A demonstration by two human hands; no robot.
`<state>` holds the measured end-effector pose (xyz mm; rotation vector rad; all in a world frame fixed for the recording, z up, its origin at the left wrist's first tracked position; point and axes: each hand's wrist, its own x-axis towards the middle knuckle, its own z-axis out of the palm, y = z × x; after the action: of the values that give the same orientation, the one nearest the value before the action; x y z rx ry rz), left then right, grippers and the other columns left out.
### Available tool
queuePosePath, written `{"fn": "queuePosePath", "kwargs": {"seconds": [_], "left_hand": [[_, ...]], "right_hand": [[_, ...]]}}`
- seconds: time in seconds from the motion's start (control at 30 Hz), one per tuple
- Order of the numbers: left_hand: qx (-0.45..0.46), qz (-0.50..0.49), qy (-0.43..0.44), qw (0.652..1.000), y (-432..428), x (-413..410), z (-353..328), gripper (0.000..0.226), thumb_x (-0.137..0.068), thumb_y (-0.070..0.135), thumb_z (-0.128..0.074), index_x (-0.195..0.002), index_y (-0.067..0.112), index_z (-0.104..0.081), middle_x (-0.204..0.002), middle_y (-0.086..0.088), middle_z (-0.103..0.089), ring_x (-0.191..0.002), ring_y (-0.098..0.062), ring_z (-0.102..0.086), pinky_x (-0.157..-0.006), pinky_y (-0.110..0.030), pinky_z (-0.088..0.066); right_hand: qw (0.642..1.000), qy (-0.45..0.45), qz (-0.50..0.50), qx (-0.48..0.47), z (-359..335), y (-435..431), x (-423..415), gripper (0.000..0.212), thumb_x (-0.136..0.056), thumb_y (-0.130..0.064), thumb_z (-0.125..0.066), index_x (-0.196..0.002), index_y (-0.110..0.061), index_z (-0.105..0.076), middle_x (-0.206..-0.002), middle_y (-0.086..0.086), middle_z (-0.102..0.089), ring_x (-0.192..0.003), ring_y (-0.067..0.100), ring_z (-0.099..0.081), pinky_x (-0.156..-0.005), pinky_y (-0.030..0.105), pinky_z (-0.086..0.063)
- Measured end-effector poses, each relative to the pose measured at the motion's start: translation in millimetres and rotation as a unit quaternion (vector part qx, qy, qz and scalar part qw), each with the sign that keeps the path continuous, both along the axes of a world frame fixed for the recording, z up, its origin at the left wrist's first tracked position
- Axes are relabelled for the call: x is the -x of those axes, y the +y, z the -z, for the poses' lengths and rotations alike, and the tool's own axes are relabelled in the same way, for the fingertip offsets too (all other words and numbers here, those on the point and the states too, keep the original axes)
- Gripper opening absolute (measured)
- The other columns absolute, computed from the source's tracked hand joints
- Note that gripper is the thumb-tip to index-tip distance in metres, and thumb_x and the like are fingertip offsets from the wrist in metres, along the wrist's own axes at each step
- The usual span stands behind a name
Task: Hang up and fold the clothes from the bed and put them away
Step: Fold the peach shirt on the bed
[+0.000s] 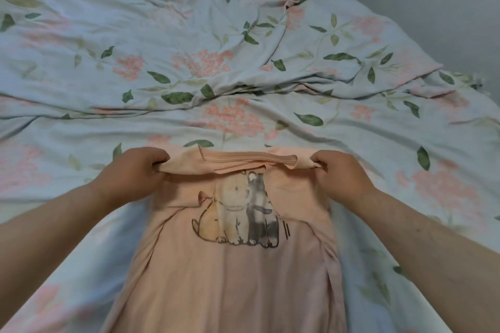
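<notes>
On the bed point(243, 35), our left hand point(135, 170) and right hand point(338, 173) pinch the shirt point(230, 265) shoulders; we should fold evenly, keeping tension.

no readable text, only a cat drawing on the shirt point(238, 265)

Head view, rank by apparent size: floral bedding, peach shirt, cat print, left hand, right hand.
1. floral bedding
2. peach shirt
3. cat print
4. left hand and right hand: look alike, not ranked.
</notes>
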<state>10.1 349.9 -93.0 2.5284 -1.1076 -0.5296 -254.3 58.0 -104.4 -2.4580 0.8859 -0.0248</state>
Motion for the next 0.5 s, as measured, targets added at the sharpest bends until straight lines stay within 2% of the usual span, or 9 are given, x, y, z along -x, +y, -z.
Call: {"fn": "queuePosePath", "kwargs": {"seconds": [0.1,0.17,0.23,0.3,0.4,0.5], "left_hand": [[-0.027,0.048,0.002,0.998,26.5,22.2,-5.2,0.024,-0.084,0.008,-0.063,-0.061,0.011,-0.054,-0.062,-0.003,-0.056,-0.064,-0.026,-0.055,-0.057,-0.039,-0.043],[-0.059,0.091,-0.006,0.994,46.6,39.3,-8.5,0.027,-0.087,0.019,-0.059,-0.062,0.007,-0.054,-0.063,-0.006,-0.057,-0.064,-0.031,-0.054,-0.057,-0.040,-0.043],[-0.085,0.123,-0.021,0.989,68.4,56.8,-10.3,0.028,-0.087,0.023,-0.060,-0.063,0.009,-0.055,-0.064,-0.003,-0.058,-0.065,-0.030,-0.054,-0.058,-0.037,-0.043],[-0.121,0.141,-0.009,0.983,93.3,75.5,-13.8,0.016,-0.086,0.021,-0.067,-0.073,0.012,-0.064,-0.074,-0.002,-0.065,-0.075,-0.029,-0.060,-0.066,-0.038,-0.048],[-0.156,0.160,0.029,0.974,130.8,104.4,-20.7,0.004,-0.083,0.018,-0.069,-0.084,0.015,-0.072,-0.085,0.001,-0.069,-0.085,-0.026,-0.063,-0.075,-0.037,-0.050],[-0.178,0.200,0.036,0.963,164.7,134.7,-29.1,0.008,-0.081,0.020,-0.066,-0.082,0.015,-0.072,-0.084,0.001,-0.069,-0.084,-0.027,-0.063,-0.074,-0.035,-0.048]], "right_hand": [[0.998,0.055,-0.027,-0.022,-8.0,30.8,34.3,0.016,-0.083,-0.008,-0.059,-0.085,-0.018,-0.072,-0.088,0.000,-0.072,-0.087,0.025,-0.062,-0.075,0.036,-0.048],[0.994,0.091,-0.053,-0.019,-12.3,53.2,59.7,0.014,-0.084,-0.012,-0.059,-0.086,-0.017,-0.072,-0.089,0.001,-0.073,-0.087,0.027,-0.063,-0.076,0.036,-0.048],[0.986,0.138,-0.095,-0.001,-14.9,74.5,86.6,0.013,-0.084,-0.013,-0.058,-0.086,-0.013,-0.072,-0.089,0.004,-0.072,-0.088,0.029,-0.063,-0.078,0.038,-0.047],[0.976,0.177,-0.126,-0.004,-16.2,98.0,112.7,0.013,-0.082,-0.011,-0.057,-0.085,-0.009,-0.070,-0.086,0.006,-0.070,-0.087,0.030,-0.062,-0.077,0.037,-0.044],[0.967,0.206,-0.145,-0.031,-23.2,136.4,149.4,0.008,-0.081,-0.012,-0.058,-0.076,-0.012,-0.064,-0.079,0.001,-0.067,-0.082,0.028,-0.061,-0.070,0.032,-0.033],[0.959,0.226,-0.166,-0.030,-29.2,174.4,182.9,0.010,-0.079,-0.016,-0.060,-0.070,-0.017,-0.059,-0.078,0.003,-0.066,-0.078,0.028,-0.060,-0.071,0.035,-0.039]]}}
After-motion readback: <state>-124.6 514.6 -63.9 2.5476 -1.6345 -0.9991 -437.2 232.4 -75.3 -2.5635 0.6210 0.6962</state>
